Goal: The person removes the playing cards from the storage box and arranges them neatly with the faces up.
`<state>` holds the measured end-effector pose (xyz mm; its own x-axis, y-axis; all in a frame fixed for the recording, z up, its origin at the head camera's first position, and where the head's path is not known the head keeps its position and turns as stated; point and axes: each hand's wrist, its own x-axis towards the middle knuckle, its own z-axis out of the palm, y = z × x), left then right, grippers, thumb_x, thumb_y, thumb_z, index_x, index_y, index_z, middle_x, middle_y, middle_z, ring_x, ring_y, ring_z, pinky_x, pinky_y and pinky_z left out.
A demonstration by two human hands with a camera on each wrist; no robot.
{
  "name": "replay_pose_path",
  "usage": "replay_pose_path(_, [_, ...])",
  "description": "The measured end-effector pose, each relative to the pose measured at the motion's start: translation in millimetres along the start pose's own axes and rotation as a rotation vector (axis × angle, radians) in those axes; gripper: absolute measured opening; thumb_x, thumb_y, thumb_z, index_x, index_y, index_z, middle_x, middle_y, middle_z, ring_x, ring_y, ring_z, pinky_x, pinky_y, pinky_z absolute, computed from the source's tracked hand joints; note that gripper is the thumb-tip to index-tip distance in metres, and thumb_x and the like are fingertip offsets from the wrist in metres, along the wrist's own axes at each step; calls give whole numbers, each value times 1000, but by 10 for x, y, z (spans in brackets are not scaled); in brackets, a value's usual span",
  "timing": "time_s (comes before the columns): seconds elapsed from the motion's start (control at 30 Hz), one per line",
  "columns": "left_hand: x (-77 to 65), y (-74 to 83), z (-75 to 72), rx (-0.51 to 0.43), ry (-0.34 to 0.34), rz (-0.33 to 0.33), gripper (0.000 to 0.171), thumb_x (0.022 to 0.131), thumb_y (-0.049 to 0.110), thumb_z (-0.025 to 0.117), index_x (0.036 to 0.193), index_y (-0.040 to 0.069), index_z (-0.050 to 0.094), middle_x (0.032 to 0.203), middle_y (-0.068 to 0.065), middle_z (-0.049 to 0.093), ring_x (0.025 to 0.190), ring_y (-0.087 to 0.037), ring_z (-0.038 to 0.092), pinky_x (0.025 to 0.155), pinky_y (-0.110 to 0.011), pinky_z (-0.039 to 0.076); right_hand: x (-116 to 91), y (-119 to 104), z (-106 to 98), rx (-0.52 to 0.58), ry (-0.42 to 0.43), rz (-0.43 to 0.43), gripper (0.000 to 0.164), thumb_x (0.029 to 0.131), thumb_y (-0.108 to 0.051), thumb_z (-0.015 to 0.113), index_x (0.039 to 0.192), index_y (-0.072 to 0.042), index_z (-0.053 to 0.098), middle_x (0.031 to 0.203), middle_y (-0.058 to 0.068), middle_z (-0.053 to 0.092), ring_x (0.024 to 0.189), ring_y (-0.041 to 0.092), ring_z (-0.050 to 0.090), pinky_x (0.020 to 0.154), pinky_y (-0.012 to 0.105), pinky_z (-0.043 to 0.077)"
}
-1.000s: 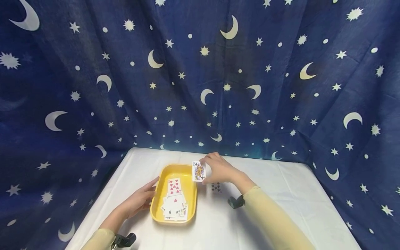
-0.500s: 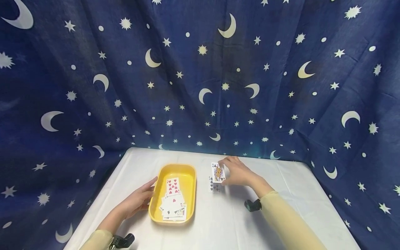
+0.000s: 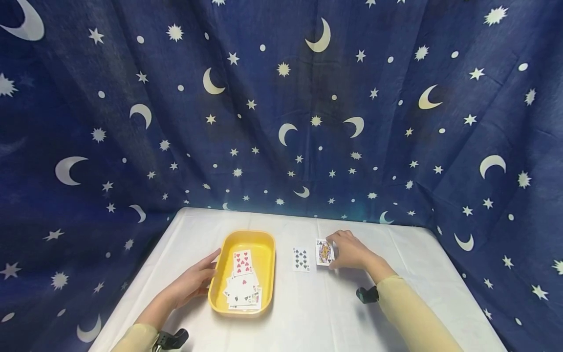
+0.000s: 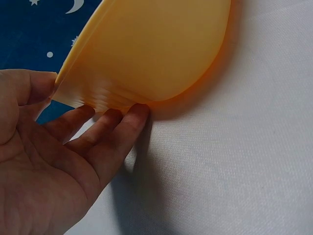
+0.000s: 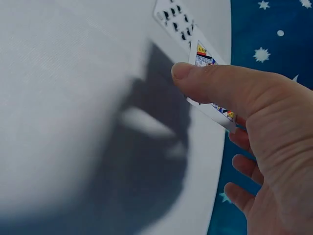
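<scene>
One face card (image 3: 324,252) in right hand (image 3: 352,253), right of spade card (image 3: 301,259); low over or on tabletop (image 3: 303,313), cannot tell which. Likely light, bendy, slick; best pinched by opposite edges. Right fingers narrow: thumb and fingertips pinch it. Left hand (image 3: 193,282) beside tray (image 3: 262,256): fingers loosely spread, tips touching outer wall.
</scene>
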<state>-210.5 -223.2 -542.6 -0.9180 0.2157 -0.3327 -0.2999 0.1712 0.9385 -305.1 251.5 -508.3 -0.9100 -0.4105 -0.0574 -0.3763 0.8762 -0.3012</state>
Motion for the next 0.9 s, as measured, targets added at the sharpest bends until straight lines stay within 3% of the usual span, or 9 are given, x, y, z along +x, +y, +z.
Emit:
replay_pose_path(0.4, [0, 12, 5, -1, -2, -4, 66, 104, 18, 51, 164, 23, 25, 157, -24, 40, 121, -33, 61, 90, -48, 56, -31, 96, 201, 56, -56, 73, 87, 62, -36, 97, 137, -7, 62, 131, 8, 59, 126, 31, 49, 112, 52, 38])
replay_pose_path(0.9, [23, 4, -7, -8, -8, -2, 68, 103, 16, 51, 165, 21, 24, 156, -26, 40, 117, -32, 62, 87, -47, 57, -17, 100, 273, 100, -68, 121, 82, 60, -28, 97, 133, -10, 64, 129, 5, 59, 122, 29, 49, 111, 52, 39])
